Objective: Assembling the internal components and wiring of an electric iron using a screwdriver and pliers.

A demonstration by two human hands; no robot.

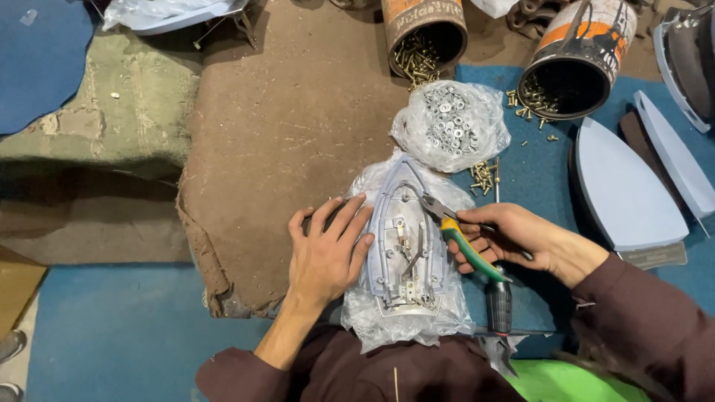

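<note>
A pale blue iron body (pixel 406 246) lies upside down in a clear plastic bag, its inner metal parts showing. My left hand (pixel 325 253) lies flat against its left side, fingers spread, steadying it. My right hand (pixel 514 242) grips pliers (pixel 456 232) with green and yellow handles. The pliers' jaws touch the upper right rim of the iron body.
A plastic bag of washers (pixel 450 123) sits just beyond the iron body. Two tipped cans (pixel 424 30) (pixel 577 56) spill brass screws (pixel 484 176). Pale blue iron covers (pixel 625 193) lie at right. A dark screwdriver (pixel 499 304) lies under my right wrist. Brown felt (pixel 283 134) covers the table.
</note>
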